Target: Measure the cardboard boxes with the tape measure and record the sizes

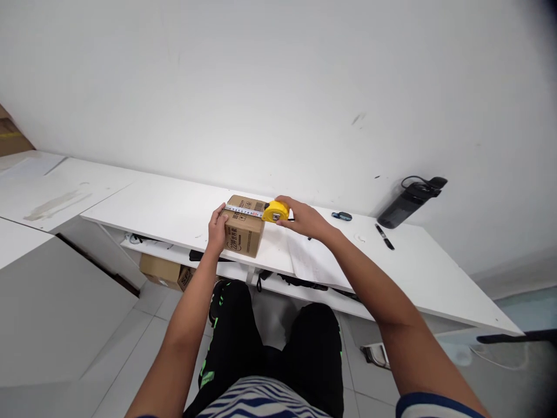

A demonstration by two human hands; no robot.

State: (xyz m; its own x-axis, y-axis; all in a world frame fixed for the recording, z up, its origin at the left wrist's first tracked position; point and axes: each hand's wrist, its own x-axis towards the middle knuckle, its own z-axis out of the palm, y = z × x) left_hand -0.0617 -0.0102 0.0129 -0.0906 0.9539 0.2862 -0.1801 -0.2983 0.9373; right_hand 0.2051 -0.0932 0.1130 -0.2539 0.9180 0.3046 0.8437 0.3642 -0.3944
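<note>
A brown cardboard box (242,238) with dark print stands on the white desk. Across its top runs the blade of a yellow tape measure (275,212), drawn out from left to right. My right hand (303,216) is closed around the tape measure's case at the box's right top edge. At the box's left top edge, my left hand (217,227) pinches the free end of the blade, with fingers against the cardboard.
Right of the box, a paper sheet (315,255) lies on the desk (418,273). Farther right are a small blue-black object (342,216), a black marker (384,237) and a dark bottle (404,204) by the wall. Below, a shelf holds dark items; another carton (160,270) sits underneath.
</note>
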